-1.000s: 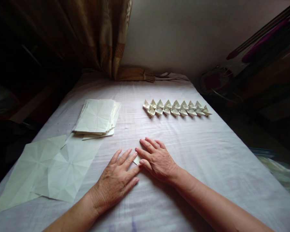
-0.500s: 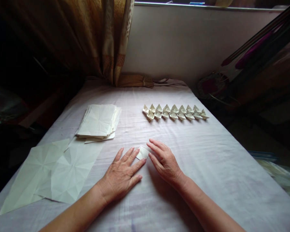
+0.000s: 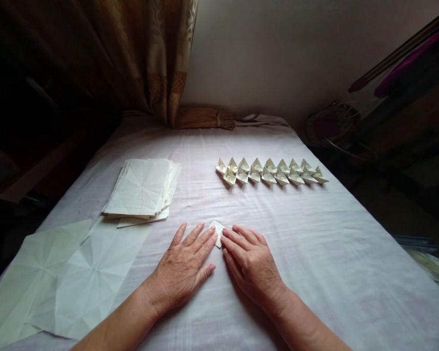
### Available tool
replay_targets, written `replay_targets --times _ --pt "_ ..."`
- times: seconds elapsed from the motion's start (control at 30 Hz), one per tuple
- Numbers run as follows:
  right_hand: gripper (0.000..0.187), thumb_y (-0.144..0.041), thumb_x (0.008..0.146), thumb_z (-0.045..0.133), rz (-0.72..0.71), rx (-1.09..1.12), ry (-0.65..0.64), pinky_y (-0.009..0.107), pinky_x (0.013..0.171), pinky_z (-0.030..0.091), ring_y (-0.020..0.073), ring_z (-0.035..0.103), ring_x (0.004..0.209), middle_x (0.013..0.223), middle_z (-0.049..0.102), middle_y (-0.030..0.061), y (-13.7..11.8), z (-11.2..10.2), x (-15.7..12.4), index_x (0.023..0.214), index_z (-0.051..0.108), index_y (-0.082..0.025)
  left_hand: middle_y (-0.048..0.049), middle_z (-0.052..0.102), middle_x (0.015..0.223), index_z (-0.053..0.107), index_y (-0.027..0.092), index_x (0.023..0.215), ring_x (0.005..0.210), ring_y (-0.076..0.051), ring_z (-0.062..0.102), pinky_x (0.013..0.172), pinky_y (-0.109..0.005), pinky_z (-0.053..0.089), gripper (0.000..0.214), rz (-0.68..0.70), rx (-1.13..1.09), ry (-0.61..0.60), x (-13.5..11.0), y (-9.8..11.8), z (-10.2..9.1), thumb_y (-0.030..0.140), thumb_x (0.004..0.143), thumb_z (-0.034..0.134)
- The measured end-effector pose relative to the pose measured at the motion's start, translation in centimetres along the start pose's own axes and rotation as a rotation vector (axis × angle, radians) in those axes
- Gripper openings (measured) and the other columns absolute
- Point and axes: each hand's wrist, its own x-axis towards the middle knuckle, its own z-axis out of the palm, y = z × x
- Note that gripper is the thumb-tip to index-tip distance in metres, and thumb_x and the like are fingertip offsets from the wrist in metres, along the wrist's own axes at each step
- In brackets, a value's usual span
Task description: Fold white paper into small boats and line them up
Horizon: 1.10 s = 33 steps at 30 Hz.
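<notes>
A small folded piece of white paper lies on the cloth between my hands. My left hand rests palm down with fingers spread, its fingertips touching the paper's left side. From the right, my right hand reaches in with fingers stretched out, the fingertips at the paper's right edge. Beyond them, two rows of small folded paper boats stand on the cloth. A stack of creased white paper sheets sits to the left.
Loose creased paper sheets lie near left on the pale bedsheet. A gold-brown curtain hangs at the far edge, before a plain wall. Dark clutter stands past both sides.
My right hand has come down flatter, its fingers now against the paper. The small paper has turned to a more upright diamond. The view has tilted down a little.
</notes>
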Motion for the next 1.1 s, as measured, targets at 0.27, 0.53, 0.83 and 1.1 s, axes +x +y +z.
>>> replay_targets --times 0.27,0.53,0.83,1.1 --pt "0.027 -0.025 0.093 0.052 0.017 0.011 -0.038 0.044 0.099 0.038 0.0275 0.054 0.12 0.13 0.064 0.0033 -0.5 -0.1 -0.2 0.114 0.069 -0.028 -0.0034 0.048 0.148 0.041 0.023 0.145 0.142 -0.025 0.032 0.119 -0.051 0.004 0.05 -0.046 -0.056 -0.048 2.2 -1.3 0.1 0.042 0.099 0.038" --pt "0.027 -0.026 0.092 0.054 0.026 0.003 -0.046 0.045 0.099 0.038 0.0274 0.053 0.12 0.129 0.064 0.0037 -0.6 -0.1 0.0 0.114 0.069 -0.03 -0.0075 0.044 0.151 0.044 0.024 0.144 0.143 -0.028 0.029 0.118 -0.053 0.01 0.05 -0.101 0.01 0.008 2.6 -1.3 0.5 0.045 0.099 0.039" --pt "0.028 -0.024 0.091 0.054 0.069 0.042 -0.031 0.045 0.099 0.039 0.0279 0.051 0.122 0.13 0.062 0.0077 -0.4 0.0 0.1 0.114 0.069 -0.028 -0.0061 0.046 0.149 0.039 0.021 0.147 0.141 -0.028 0.033 0.119 -0.052 0.01 0.055 -0.063 0.036 0.0 -0.7 0.0 -0.2 0.042 0.097 0.044" --pt "0.027 -0.023 0.092 0.052 0.058 0.018 -0.026 0.044 0.098 0.04 0.0276 0.053 0.118 0.128 0.063 0.0074 -0.6 -0.1 0.2 0.113 0.068 -0.026 -0.0064 0.062 0.133 0.053 0.023 0.136 0.131 -0.027 0.048 0.113 -0.057 0.026 0.04 -0.122 -0.053 0.1 0.1 -0.2 -0.2 0.027 0.098 0.041"
